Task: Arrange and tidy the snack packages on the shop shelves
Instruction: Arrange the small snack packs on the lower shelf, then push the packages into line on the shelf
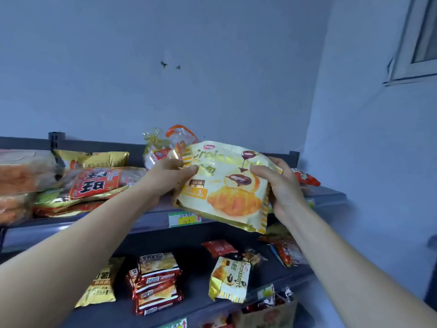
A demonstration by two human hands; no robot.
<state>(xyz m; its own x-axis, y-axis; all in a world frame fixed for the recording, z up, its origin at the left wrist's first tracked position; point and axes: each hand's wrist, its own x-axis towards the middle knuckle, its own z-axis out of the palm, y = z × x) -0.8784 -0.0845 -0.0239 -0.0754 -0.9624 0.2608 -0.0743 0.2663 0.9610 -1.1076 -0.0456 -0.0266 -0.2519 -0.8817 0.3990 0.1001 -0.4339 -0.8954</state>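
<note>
Far left: orange packages [16, 185] blurred, print unreadable. The croissant bag [227, 185] hides part of the price label [183, 218] and your fingers behind it. Your left hand [170, 178] pinches its left edge, thumb on the front; your right hand [281, 188] curls round the right edge. Bag glossy, crinkled, pillow-shaped, held tilted in front of the top shelf [142, 221].

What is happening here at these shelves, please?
A person is tidying snack shelves. Both grips hold one large croissant bag in front of the top shelf: the left grip holds its left edge, the right grip its right edge. The bag is in the air, not yet placed. Other packets lie on the top shelf, and a smaller croissant pack lies on the lower shelf.
</note>
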